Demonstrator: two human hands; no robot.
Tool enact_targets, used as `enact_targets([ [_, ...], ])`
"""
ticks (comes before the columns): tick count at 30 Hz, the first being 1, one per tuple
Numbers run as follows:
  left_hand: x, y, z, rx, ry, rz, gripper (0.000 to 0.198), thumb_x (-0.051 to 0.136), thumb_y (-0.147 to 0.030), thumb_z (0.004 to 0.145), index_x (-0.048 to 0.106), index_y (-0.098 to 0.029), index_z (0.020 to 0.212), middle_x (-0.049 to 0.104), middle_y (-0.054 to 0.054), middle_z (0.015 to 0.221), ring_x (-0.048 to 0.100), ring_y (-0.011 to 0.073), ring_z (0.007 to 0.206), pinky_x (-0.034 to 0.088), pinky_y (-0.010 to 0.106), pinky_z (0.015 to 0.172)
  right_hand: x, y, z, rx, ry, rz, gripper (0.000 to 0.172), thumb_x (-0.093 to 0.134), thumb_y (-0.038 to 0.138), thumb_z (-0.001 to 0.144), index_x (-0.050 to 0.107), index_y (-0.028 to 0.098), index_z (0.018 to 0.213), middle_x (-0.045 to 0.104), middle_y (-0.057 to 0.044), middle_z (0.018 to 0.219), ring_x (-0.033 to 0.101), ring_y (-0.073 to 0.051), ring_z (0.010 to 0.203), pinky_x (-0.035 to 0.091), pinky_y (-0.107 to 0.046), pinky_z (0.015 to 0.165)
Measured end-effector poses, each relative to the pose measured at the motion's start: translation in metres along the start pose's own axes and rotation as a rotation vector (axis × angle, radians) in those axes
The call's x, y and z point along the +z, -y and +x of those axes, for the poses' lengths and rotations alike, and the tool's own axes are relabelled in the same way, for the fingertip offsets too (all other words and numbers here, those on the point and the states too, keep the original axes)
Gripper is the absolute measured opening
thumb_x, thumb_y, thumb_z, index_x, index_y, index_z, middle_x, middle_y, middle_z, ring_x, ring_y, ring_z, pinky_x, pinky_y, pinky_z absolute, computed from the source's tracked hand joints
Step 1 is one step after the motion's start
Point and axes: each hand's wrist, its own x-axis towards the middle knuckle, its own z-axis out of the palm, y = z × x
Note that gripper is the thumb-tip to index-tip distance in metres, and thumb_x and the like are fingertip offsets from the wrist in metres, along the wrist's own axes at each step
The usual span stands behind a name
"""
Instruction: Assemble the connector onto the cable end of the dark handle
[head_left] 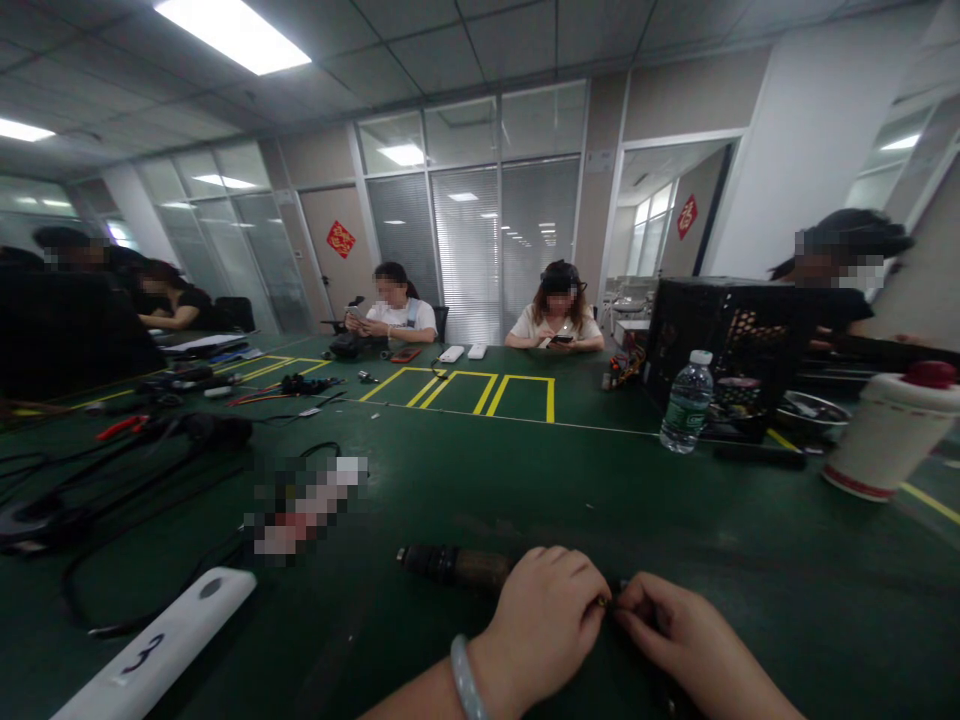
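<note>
Firstly, one dark cylindrical part (pixel 454 566) with a brownish barrel, at the near edge of the green bench mat (pixel 450 480). Its long axis runs almost level across the view; its free end points left, and its other end disappears under the person's left hand (pixel 544 625).

Left hand: closed, fingers curled over the part's right end, jade bangle (pixel 465 680) on the wrist. Right hand (pixel 694 635): closed to a pinch, fingertips (pixel 630 600) meeting the left hand's fingers at a small metal tip (pixel 604 601). Exactly what the tip belongs to is hidden by the fingers.

Nearby on the mat: one white plastic bar (pixel 154 645) marked "3", at lower left; one pixelated, unreadable object (pixel 304 505) beyond the hands; loose black cables (pixel 142 570) to the left.

Further off: red-handled pliers (pixel 120 427); a water bottle (pixel 688 400); a white canister (pixel 892 435) with a red cap; a black mesh crate (pixel 724 350); yellow tape outlines (pixel 457 395) on the mat.

Far end of the bench: two seated people (pixel 480 310), each holding a phone. Other people sit along both sides.
</note>
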Motion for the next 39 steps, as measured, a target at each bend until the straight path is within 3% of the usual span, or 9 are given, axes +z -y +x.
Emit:
enact_targets([
  [6, -0.002, -0.001, 0.0, 0.0, 0.012, -0.011, 0.009, 0.066, -0.02, 0.092, 0.064, -0.026, 0.099, 0.065, -0.004, 0.105, 0.057, 0.0196, 0.098, 0.04, 0.034, 0.087, -0.002, 0.002, -0.002, 0.014, -0.002, 0.006, 0.01, 0.058, 0.023, 0.087, 0.065, 0.021, 0.081, 0.065, 0.002, 0.072, 0.059, -0.016, 0.068, 0.042, -0.02, 0.061],
  [11, -0.001, -0.002, 0.0, -0.039, -0.004, -0.018, 0.021, 0.068, -0.019, 0.089, 0.06, -0.026, 0.107, 0.064, -0.003, 0.105, 0.057, 0.02, 0.098, 0.041, 0.034, 0.087, 0.0, 0.001, -0.001, 0.015, -0.004, 0.013, 0.01, 0.058, 0.022, 0.086, 0.064, 0.02, 0.079, 0.064, 0.002, 0.07, 0.058, -0.016, 0.065, 0.041, -0.02, 0.06],
  [23, -0.001, -0.002, -0.001, -0.021, -0.018, -0.052, 0.014, 0.067, -0.014, 0.089, 0.064, -0.024, 0.098, 0.065, -0.002, 0.112, 0.058, 0.0196, 0.105, 0.041, 0.036, 0.096, 0.0, 0.001, -0.001, 0.012, -0.007, 0.068, 0.008, 0.059, 0.021, 0.086, 0.064, 0.02, 0.079, 0.065, 0.003, 0.071, 0.06, -0.016, 0.067, 0.042, -0.02, 0.061],
  [30, 0.002, -0.001, -0.001, 0.054, -0.081, 0.014, 0.017, 0.066, -0.017, 0.092, 0.069, -0.031, 0.102, 0.063, -0.004, 0.122, 0.053, 0.0196, 0.117, 0.018, 0.045, 0.116, 0.003, 0.003, -0.004, 0.014, -0.077, 0.124, 0.009, 0.059, 0.02, 0.088, 0.065, 0.021, 0.083, 0.067, 0.003, 0.077, 0.062, -0.016, 0.073, 0.042, -0.02, 0.065],
  [33, 0.005, 0.0, 0.0, 0.009, -0.063, 0.001, 0.023, 0.063, -0.012, 0.091, 0.066, -0.03, 0.106, 0.064, -0.004, 0.119, 0.055, 0.0202, 0.114, 0.027, 0.046, 0.112, 0.004, 0.007, -0.003, 0.028, -0.109, 0.133, 0.009, 0.059, 0.021, 0.088, 0.067, 0.021, 0.083, 0.066, 0.003, 0.076, 0.06, -0.015, 0.07, 0.041, -0.02, 0.063],
  [36, 0.008, 0.002, 0.002, -0.072, -0.055, -0.009, 0.029, 0.062, -0.01, 0.088, 0.062, -0.027, 0.111, 0.065, -0.001, 0.113, 0.058, 0.0221, 0.103, 0.043, 0.041, 0.094, 0.006, 0.008, 0.001, 0.037, -0.134, 0.171, 0.008, 0.061, 0.019, 0.087, 0.067, 0.02, 0.083, 0.066, 0.003, 0.074, 0.059, -0.015, 0.068, 0.041, -0.02, 0.061],
  [39, 0.008, 0.002, 0.004, -0.087, -0.046, -0.002, 0.022, 0.06, -0.009, 0.087, 0.062, -0.024, 0.103, 0.065, 0.0, 0.109, 0.058, 0.0223, 0.101, 0.042, 0.04, 0.092, 0.008, 0.005, 0.002, 0.041, -0.131, 0.195, 0.007, 0.062, 0.018, 0.085, 0.068, 0.019, 0.081, 0.067, 0.002, 0.074, 0.06, -0.016, 0.069, 0.041, -0.02, 0.061],
])
